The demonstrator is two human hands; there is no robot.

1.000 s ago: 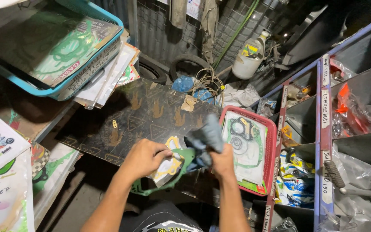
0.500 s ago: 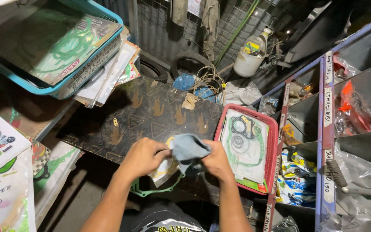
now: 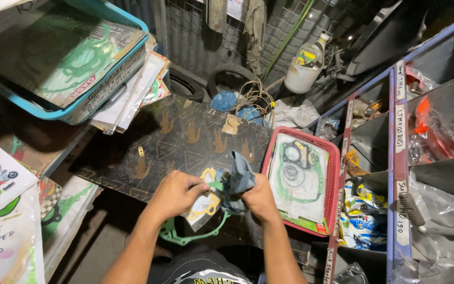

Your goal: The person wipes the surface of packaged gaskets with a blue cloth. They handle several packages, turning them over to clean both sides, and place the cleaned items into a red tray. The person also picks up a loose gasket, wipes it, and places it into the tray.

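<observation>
My left hand pinches a clear plastic packet with yellow and green gaskets at its upper edge. My right hand grips a crumpled blue-grey cloth pressed against the packet. A large green gasket hangs below my hands. Both hands are over the near edge of a dark patterned board.
A red basket with packed gasket sets lies right of my hands. A teal basket of gasket packs sits on stacked papers at upper left. Grey shelf compartments with bagged parts stand at right. Tyres, a white jug and wires lie behind.
The cloth in my right hand has shifted over the packet and now sticks up higher between my hands. My hands stay at the same spot on the board.
</observation>
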